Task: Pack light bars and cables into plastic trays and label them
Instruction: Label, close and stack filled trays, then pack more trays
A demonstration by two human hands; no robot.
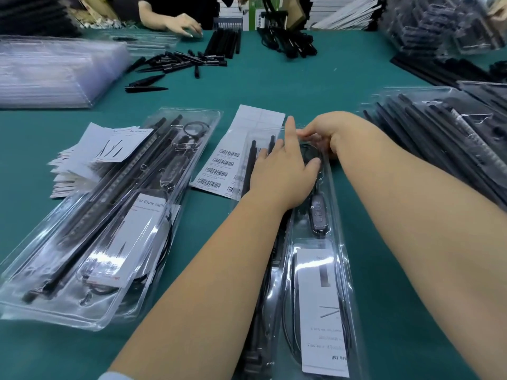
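A long clear plastic tray (340,270) lies lengthwise in front of me, holding black light bars (251,163), a black cable with an inline controller (318,212) and a white instruction card (321,311). My left hand (279,165) presses flat on the tray's far part, fingers straight over the bars and coiled cable. My right hand (326,133) pinches the tray's far end with curled fingers. A white sheet of barcode labels (219,165) lies partly under the tray's left side.
Two packed trays (109,215) lie stacked at the left beside a fanned pile of cards (79,160). Empty clear trays (55,69) are stacked far left, filled ones (439,133) at the right. Loose black stakes (175,61) and another person's hand (183,26) are at the back.
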